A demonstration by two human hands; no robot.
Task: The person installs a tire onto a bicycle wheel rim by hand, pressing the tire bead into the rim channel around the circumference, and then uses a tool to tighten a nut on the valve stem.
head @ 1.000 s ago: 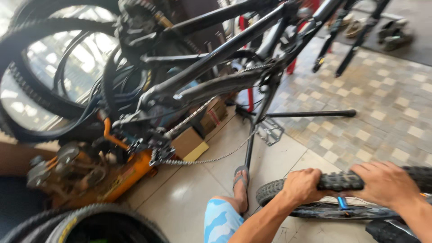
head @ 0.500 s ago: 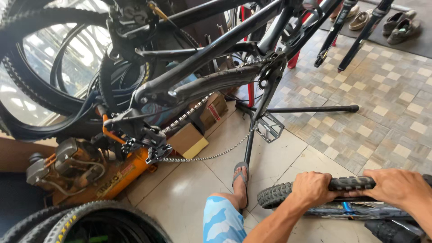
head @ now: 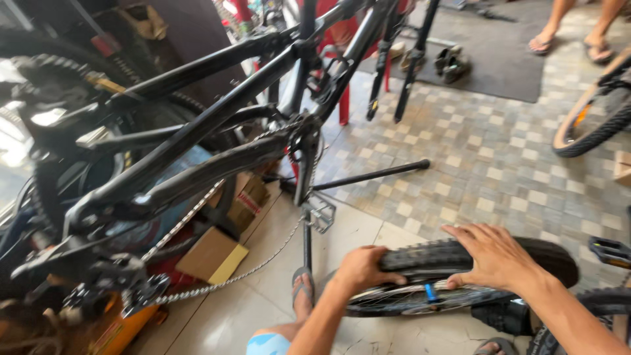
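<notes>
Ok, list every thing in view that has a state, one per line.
left hand: gripping the tyre
right hand: flat on the tyre, fingers spread
wheel: off the bike, held upright
bike frame: up on a stand, no rear wheel
chain: hanging slack
pedal: hanging low
cardboard box: closed

Checkered tile floor with dark mat.
</notes>
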